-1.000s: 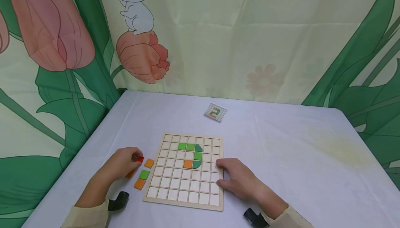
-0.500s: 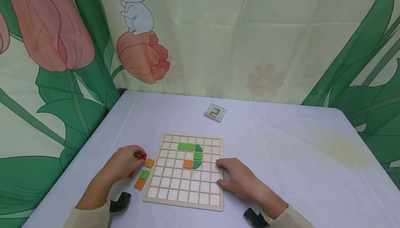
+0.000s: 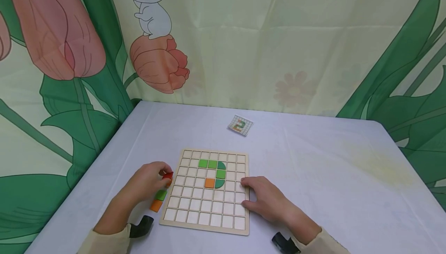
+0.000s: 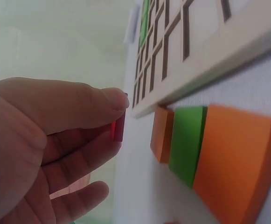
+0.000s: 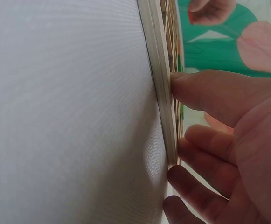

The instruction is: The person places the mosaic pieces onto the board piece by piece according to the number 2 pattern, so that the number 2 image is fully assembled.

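My left hand (image 3: pixel 146 181) pinches a small red tile (image 4: pixel 118 128) between thumb and fingers, just off the board's left edge. Below it on the cloth lie a green square tile (image 3: pixel 161 195) and an orange square tile (image 3: pixel 156 206); the left wrist view shows another orange tile (image 4: pixel 161 134) beside them. The wooden grid board (image 3: pixel 205 229) carries several green squares (image 3: pixel 212 163), two dark green rounded pieces (image 3: pixel 219 183) and an orange square (image 3: pixel 210 183). My right hand (image 3: pixel 266 199) rests against the board's right edge, thumb and fingertips touching its rim (image 5: pixel 165 93).
A small pattern card (image 3: pixel 240 125) with a coloured grid design lies behind the board. White cloth (image 3: pixel 313 161) covers the table. A printed curtain (image 3: pixel 237 52) with tulips and a white animal hangs behind the table.
My left hand has moved right with the red tile, toward the board, and now covers most of the orange tile near its left edge. My right hand and the board stay still.
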{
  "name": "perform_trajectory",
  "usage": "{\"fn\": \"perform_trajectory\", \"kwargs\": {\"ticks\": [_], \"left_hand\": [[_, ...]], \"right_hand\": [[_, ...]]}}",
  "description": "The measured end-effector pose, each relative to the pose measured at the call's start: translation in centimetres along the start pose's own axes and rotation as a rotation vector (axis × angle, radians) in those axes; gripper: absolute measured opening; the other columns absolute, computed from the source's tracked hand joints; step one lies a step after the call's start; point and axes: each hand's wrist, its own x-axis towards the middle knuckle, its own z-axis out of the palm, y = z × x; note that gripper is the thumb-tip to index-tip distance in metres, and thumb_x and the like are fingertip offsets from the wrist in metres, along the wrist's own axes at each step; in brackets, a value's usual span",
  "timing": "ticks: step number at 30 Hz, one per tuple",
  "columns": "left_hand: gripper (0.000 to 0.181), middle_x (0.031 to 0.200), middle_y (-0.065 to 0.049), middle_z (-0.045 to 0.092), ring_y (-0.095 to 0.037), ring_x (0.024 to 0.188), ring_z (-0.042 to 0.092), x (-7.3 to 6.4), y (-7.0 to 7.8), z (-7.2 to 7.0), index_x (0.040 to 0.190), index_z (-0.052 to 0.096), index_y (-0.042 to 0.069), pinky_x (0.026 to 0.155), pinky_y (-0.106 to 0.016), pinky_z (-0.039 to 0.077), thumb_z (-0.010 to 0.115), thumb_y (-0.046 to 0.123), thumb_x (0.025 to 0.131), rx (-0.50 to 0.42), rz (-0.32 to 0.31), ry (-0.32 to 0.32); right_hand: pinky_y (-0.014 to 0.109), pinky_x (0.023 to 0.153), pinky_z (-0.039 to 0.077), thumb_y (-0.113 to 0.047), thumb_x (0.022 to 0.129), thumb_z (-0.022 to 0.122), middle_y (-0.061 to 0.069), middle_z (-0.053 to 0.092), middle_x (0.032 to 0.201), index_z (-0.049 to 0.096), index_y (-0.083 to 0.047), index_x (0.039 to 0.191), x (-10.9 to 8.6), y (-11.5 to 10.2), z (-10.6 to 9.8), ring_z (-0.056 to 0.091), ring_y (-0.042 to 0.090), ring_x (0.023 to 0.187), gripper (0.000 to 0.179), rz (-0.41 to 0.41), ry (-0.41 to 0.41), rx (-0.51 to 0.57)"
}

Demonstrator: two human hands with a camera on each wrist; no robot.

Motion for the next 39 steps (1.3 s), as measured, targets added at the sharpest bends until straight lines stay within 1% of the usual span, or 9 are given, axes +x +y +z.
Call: {"fn": "perform_trajectory", "kwargs": {"ticks": [5,13,26,30,36,39], "left_hand": [[0.021,0.097,-0.003,0.066,-0.020,0.090,0.061,0.0,0.8,0.4,0.105,0.070,0.007,0.071,-0.032,0.057,0.079,0.008,0.086,-0.008,0.015,0.001],[0.019,0.092,0.003,0.063,-0.016,0.084,0.058,0.3,1.6,0.8,0.101,0.069,0.011,0.069,-0.032,0.052,0.080,0.010,0.085,0.025,0.086,0.002],[0.018,0.088,0.003,0.062,-0.015,0.080,0.055,0.2,2.5,1.7,0.099,0.070,0.011,0.068,-0.031,0.051,0.080,0.010,0.085,0.023,0.102,0.022],[0.017,0.089,0.004,0.062,-0.014,0.081,0.056,0.2,2.9,1.8,0.099,0.070,0.012,0.070,-0.031,0.051,0.080,0.010,0.085,0.032,0.106,0.028],[0.016,0.087,0.005,0.062,-0.014,0.080,0.055,0.5,3.5,2.0,0.097,0.070,0.013,0.069,-0.030,0.050,0.080,0.009,0.085,0.029,0.121,0.027],[0.015,0.089,0.005,0.063,-0.015,0.084,0.058,0.6,3.7,2.0,0.096,0.070,0.013,0.072,-0.031,0.052,0.080,0.009,0.085,0.036,0.129,0.036]], "right_hand": [[0.050,0.106,0.038,-0.015,0.085,0.077,0.011,0.060,0.132,0.062,0.000,0.126,0.0,0.0,0.0,0.050,0.033,0.127,0.046,-0.005,0.000,0.001],[0.050,0.106,0.038,-0.014,0.085,0.077,0.012,0.060,0.132,0.062,0.000,0.125,0.0,0.0,0.0,0.050,0.033,0.127,0.046,-0.011,0.004,-0.004],[0.050,0.105,0.039,-0.014,0.084,0.077,0.010,0.060,0.130,0.063,0.000,0.124,0.0,0.1,0.1,0.051,0.032,0.126,0.045,-0.013,0.017,-0.009],[0.050,0.106,0.039,-0.014,0.084,0.077,0.011,0.060,0.131,0.063,0.000,0.125,0.0,0.0,0.1,0.051,0.032,0.126,0.045,-0.010,0.014,-0.002],[0.050,0.106,0.039,-0.014,0.084,0.077,0.011,0.060,0.131,0.063,-0.001,0.124,0.0,0.1,0.1,0.051,0.032,0.126,0.044,-0.017,0.016,-0.001],[0.050,0.105,0.039,-0.014,0.084,0.077,0.010,0.061,0.130,0.063,-0.001,0.123,0.0,0.1,0.1,0.051,0.032,0.125,0.043,-0.025,0.019,-0.002]]}}
